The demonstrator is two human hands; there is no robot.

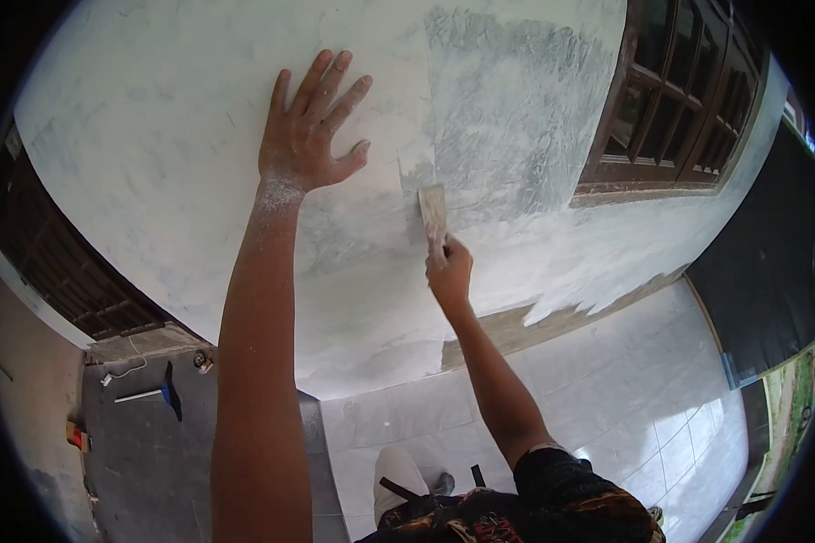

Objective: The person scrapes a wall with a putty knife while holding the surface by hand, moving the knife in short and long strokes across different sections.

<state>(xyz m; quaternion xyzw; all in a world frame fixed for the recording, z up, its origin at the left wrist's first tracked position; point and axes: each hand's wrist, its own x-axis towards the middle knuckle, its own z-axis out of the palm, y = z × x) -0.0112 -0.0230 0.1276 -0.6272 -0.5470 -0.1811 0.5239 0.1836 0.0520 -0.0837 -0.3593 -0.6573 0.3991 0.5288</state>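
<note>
My left hand (pixel 310 136) lies against the white-coated wall (pixel 154 136) with its fingers spread, and white dust covers its wrist. To its lower right, my right hand (pixel 450 270) grips the handle of a scraper (pixel 433 210). The scraper's flat blade points up and touches the wall at the lower left edge of a rough grey patch (pixel 516 109). Its blade looks coated with pale material.
A brown-framed window (pixel 675 100) is at the upper right, with dark sheeting (pixel 752 253) beyond it. Brown shutters (pixel 63 262) stand at the left. A blue-headed tool (pixel 167 394) and a cable lie on the dark floor (pixel 154 462). Light tiles (pixel 407 416) are below.
</note>
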